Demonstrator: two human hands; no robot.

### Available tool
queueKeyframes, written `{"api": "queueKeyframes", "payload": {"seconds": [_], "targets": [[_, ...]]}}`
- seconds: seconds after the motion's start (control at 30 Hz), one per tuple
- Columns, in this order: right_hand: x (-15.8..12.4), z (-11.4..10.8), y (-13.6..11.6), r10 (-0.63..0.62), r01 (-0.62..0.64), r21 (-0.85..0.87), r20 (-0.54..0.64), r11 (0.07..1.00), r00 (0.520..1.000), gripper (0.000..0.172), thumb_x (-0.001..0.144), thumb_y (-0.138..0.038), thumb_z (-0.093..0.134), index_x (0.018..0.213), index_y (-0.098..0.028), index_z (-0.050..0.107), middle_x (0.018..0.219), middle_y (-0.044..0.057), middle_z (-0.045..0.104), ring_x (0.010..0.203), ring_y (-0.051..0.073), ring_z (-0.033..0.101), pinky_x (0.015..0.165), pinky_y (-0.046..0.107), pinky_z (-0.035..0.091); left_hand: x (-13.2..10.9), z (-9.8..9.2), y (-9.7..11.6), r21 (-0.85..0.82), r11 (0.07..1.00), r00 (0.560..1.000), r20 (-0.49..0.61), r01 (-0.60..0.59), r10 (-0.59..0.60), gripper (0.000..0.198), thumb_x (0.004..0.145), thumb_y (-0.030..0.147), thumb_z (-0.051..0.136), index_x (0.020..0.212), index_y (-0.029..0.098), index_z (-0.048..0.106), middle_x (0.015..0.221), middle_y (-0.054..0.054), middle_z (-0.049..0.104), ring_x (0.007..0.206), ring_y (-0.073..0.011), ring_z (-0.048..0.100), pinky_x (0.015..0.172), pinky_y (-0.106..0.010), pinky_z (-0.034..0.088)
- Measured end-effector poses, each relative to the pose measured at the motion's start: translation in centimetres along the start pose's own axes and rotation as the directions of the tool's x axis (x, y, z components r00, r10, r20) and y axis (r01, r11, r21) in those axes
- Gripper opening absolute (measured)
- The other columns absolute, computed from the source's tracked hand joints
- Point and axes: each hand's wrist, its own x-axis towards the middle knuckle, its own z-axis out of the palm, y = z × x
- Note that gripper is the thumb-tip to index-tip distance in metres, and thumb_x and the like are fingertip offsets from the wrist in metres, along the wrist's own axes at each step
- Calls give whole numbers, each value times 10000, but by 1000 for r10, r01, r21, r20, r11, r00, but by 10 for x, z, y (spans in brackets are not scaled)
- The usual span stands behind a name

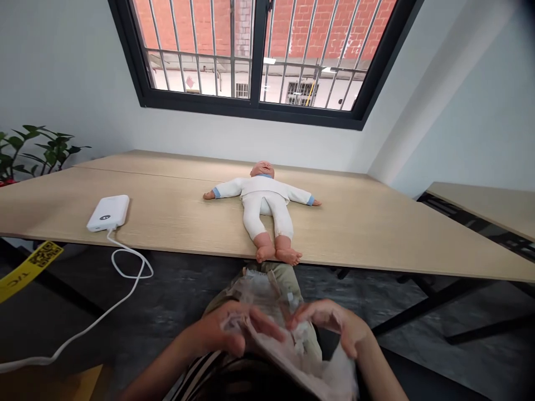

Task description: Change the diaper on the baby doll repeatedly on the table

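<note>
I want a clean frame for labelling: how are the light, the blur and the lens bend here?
Head view: daylight from the window lights the doll evenly; table edges bow from the wide lens; both hands, left hand and right hand, and the diaper are slightly blurred.

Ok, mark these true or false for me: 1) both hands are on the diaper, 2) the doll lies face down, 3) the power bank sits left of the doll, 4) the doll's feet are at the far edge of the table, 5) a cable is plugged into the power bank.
1) True: the left hand and right hand both grip the white diaper below the table edge.
2) False: the baby doll lies on its back, face up, arms spread.
3) True: the white power bank lies on the table left of the doll.
4) False: its feet reach the near edge, towards the person.
5) True: a white cable runs from it and hangs off the table.
</note>
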Motion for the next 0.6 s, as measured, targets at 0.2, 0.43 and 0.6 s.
{"api": "queueKeyframes", "payload": {"seconds": [0.2,0.43,0.6], "targets": [[8,-24,63,139,-447,-322,-662,835,737,619,764,-778,529,649,-172,586,628,13,542,630,149,476,646,277,398,16,19,2,341,937,936,348,-77,-50,551,886,526,610,1287,152,660,1321,-134,629,1291,-289,546,1128,-361,361],[39,-9,97,277,-485,-296,-536,823,797,619,762,-804,427,566,-225,335,557,-48,264,566,109,242,556,282,205,23,16,-8,409,907,903,420,-102,-88,717,920,626,465,1361,72,581,1344,-170,602,1290,-293,544,1083,-322,404],[67,7,109,244,-364,-81,-607,928,756,467,566,-606,720,722,-203,546,645,-29,476,628,129,411,642,271,374,24,11,-21,454,890,910,388,-53,-144,820,851,723,472,1359,89,585,1323,-125,616,1259,-314,563,1068,-329,415]]}}
